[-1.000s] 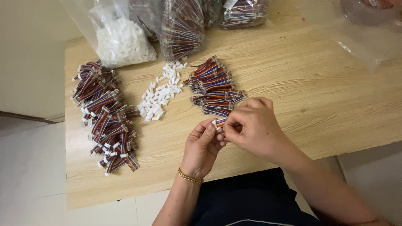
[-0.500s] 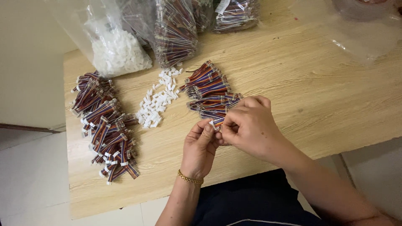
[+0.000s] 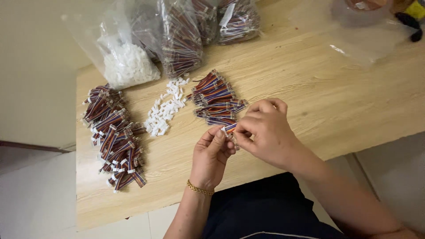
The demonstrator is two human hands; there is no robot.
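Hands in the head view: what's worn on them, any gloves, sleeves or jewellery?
Both hands are bare, no gloves. The left hand has a thin gold chain bracelet at the wrist. The right hand shows no jewellery. Both forearms are uncovered; no sleeves are visible.

a short multicoloured ribbon cable piece (image 3: 230, 128), striped in red, blue and pale strands, lies almost level with a slight tilt, held above the near edge of the wooden table. its left end carries a small white connector at the tips of the left hand (image 3: 211, 155), whose fingers pinch that end from below. the right hand (image 3: 265, 130) grips the other end between thumb and forefinger, covering most of the cable's length, so only the left portion shows. both hands meet around it, fingertips nearly touching. finer detail of the connector is too small to tell.
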